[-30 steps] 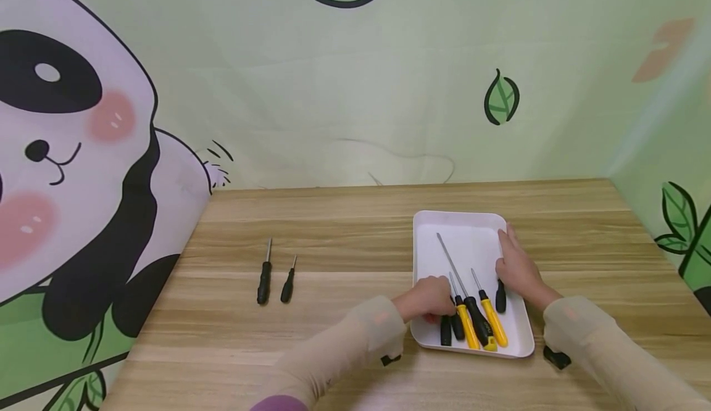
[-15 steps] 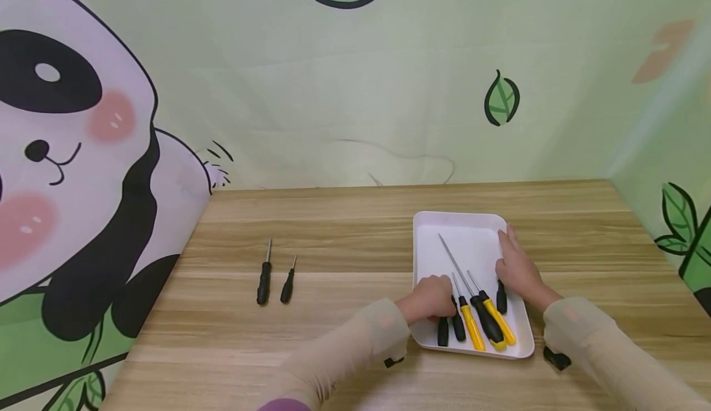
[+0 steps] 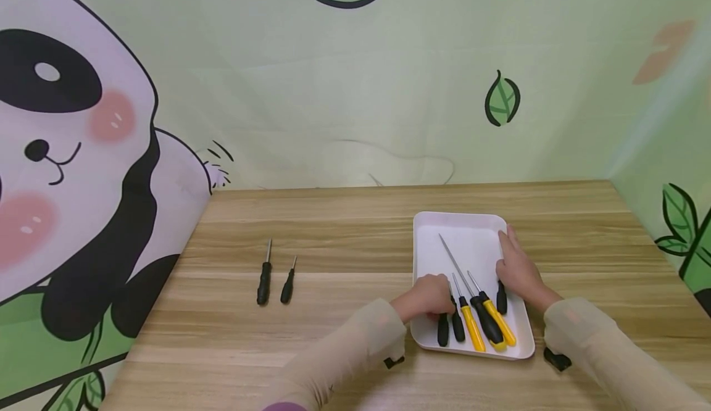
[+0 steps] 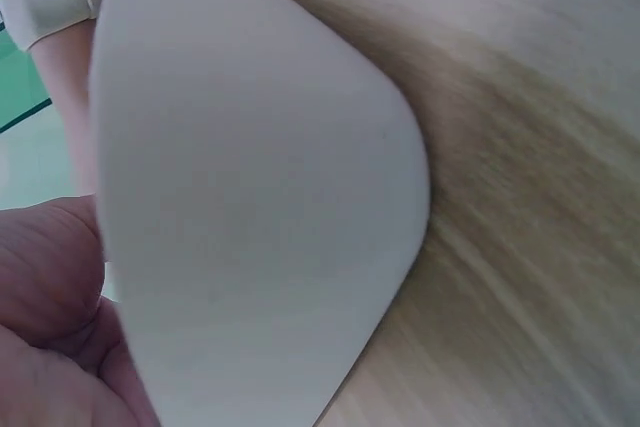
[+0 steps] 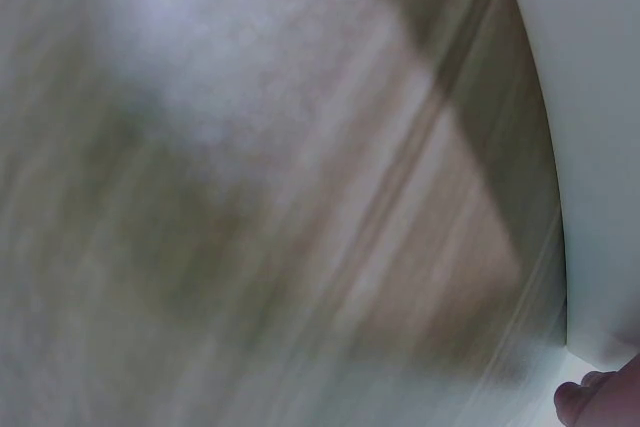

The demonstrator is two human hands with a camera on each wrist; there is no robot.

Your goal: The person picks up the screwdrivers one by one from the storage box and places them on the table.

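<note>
A white tray (image 3: 469, 244) holds several screwdrivers. My right hand (image 3: 520, 269) grips its right rim, thumb inside, beside a short black screwdriver (image 3: 502, 300). My left hand (image 3: 430, 295) reaches over the left side, fingers bent down near two black-handled screwdrivers (image 3: 458, 327); its fingertips are hidden, so I cannot tell whether they pinch one. To the right lie a slim yellow screwdriver (image 3: 472, 327), a long black one with a yellow end (image 3: 487, 321) and another yellow one (image 3: 502, 324). The left wrist view mostly shows the tray's outer wall (image 4: 260, 177).
Two black screwdrivers, a longer one (image 3: 264, 282) and a shorter one (image 3: 287, 286), lie apart on the wooden table (image 3: 344, 232) at the left. Behind the table hangs a green backdrop (image 3: 278, 78) with a panda drawing (image 3: 66, 152).
Inside the tray, the long black screwdriver and the yellow ones have shifted and turned slightly, their handles swinging right. Both hands have stayed almost in place.
</note>
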